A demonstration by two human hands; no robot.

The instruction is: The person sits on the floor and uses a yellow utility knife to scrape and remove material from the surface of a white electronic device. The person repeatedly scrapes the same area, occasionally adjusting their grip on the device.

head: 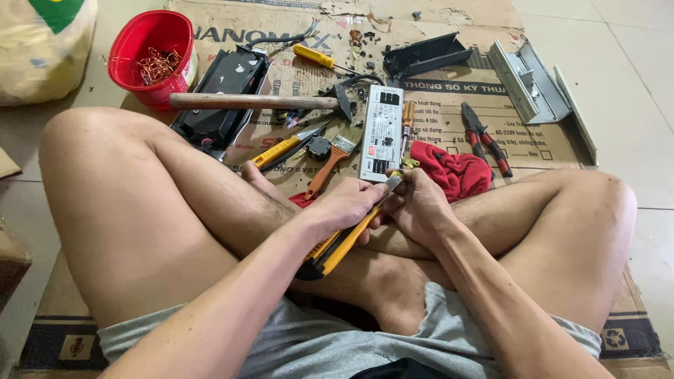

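My left hand point(345, 203) grips a yellow and black utility knife point(335, 247), whose blade end points up toward my right hand point(420, 205). The fingers of my right hand are closed around something small at the knife's tip; what it is stays hidden. Just beyond both hands lies a long white metal power supply box point(381, 132) on flattened cardboard point(449, 88). I sit cross-legged, both hands resting above my ankles.
A wooden-handled hammer point(253, 101), a yellow screwdriver point(316, 57), a small brush point(328, 161), red-handled pliers point(486, 139), a red cloth point(456, 168) and black casing parts point(223, 91) lie on the cardboard. A red bucket point(140, 42) holds copper wire. Grey metal channels point(530, 81) sit at right.
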